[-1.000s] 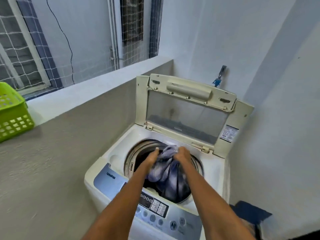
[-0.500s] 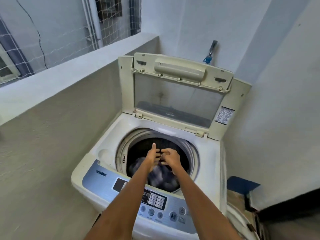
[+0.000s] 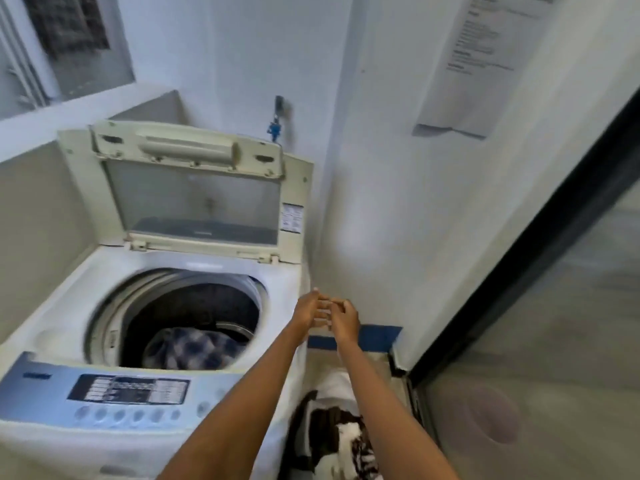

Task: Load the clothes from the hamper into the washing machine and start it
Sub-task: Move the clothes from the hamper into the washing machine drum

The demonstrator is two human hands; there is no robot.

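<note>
Plaid cloth, soft, light, lies in drum; left hand and right hand empty, loosely curled; bunch remaining clothes below them.

Floor bears washing machine, perhaps clothes.

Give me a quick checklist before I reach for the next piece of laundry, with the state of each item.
1. Lid up and clear of the drum: ok.
2. Plaid garment fully inside the drum, nothing over the rim: ok.
3. Left hand free: ok, holds nothing.
4. Right hand free: ok, holds nothing.
5. More clothes waiting beside the washing machine: ok, though the hamper itself cannot be made out.
6. Control panel settings: cannot tell, blurred.
</note>
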